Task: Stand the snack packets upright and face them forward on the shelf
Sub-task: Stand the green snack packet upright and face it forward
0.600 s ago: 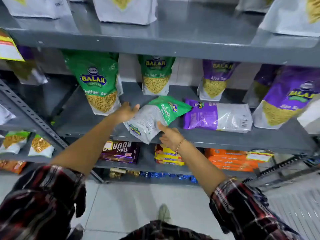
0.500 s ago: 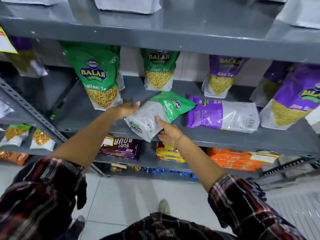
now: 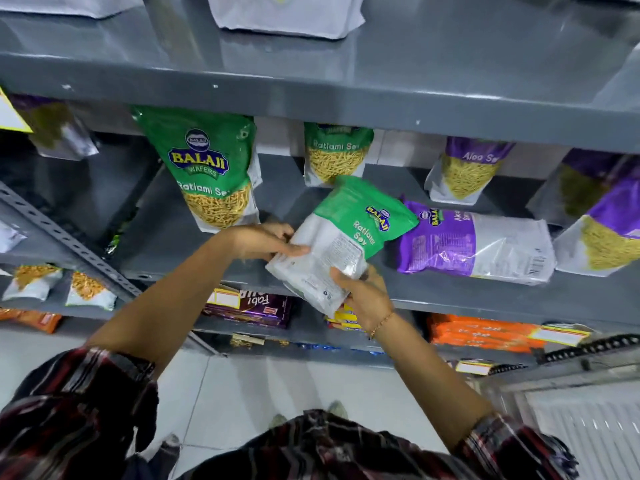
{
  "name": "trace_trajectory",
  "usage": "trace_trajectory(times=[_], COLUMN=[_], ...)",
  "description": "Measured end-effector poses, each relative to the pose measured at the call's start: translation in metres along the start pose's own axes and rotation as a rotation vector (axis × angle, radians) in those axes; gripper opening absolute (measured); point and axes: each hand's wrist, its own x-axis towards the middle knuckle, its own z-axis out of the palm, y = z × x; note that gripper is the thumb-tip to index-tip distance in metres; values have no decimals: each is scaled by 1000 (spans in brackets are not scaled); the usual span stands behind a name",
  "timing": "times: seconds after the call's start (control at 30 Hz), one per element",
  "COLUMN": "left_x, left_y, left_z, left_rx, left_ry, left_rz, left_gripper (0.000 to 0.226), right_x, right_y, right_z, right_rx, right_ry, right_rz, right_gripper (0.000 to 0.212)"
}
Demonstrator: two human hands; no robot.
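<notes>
A green and white Ratlami Sev packet point(image 3: 349, 233) is held tilted, back side towards me, above the front edge of the grey middle shelf point(image 3: 450, 299). My left hand point(image 3: 266, 240) grips its left edge and my right hand point(image 3: 363, 296) holds its white bottom end. A purple Aloo Sev packet point(image 3: 474, 244) lies flat on its side just to the right, back side up. Green packets stand upright facing forward at the left point(image 3: 207, 168) and behind point(image 3: 336, 154). Purple packets stand upright at the back point(image 3: 467, 171) and far right point(image 3: 609, 230).
The shelf above point(image 3: 311, 95) carries white-bottomed packets. Lower shelves hold a dark biscuit pack point(image 3: 249, 306), yellow packs point(image 3: 346, 320) and orange packs point(image 3: 478, 334). A perforated grey upright point(image 3: 69, 240) slants at the left. White floor tiles lie below.
Both hands have closed on the green packet and lifted its lower end off the shelf, tipping it more upright. The camera has moved nearer to the shelf.
</notes>
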Motion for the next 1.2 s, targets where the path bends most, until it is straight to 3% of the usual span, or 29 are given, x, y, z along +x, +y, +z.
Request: trace_trajectory(times=[0.07, 0.17, 0.33, 0.47, 0.6, 0.73, 0.9, 1.03, 1.1, 1.2], left_x=[-1, 2, 17, 32, 45, 49, 47, 39, 38, 41], left_y=[4, 17, 37, 38, 37, 26, 10, -1, 2, 8], left_z=[-1, -5, -5, -1, 5, 12, 33, 66, 82, 95], left_rx=[-18, -74, -152, -225, -233, 0, 73, 165, 213, 318], left_ry=[-25, 18, 312, 534, 639, 684, 802, 1024, 938, 774], left_rz=[67, 216, 402, 431, 401, 346, 373, 407, 478, 555], left_gripper=[35, 64, 75, 78, 82, 86, 70, 31, 13, 30], right_x=[-2, 5, 45, 77, 96, 101, 101, 102, 101, 98], right_y=[0, -14, -62, -82, -79, -71, -62, -60, -60, -55], right_z=[-4, -9, -10, -5, -4, -7, -19, -25, -22, -19], right_rx=[-67, -203, -430, -528, -565, -600, -674, -764, -771, -779], right_ry=[20, -5, -70, -101, -97, -113, -69, 45, 90, 185], right_rz=[-137, -326, -540, -565, -558, -514, -469, -473, -471, -471], right_gripper=[47, 51, 54, 55, 55, 53, 54, 38, 32, 24])
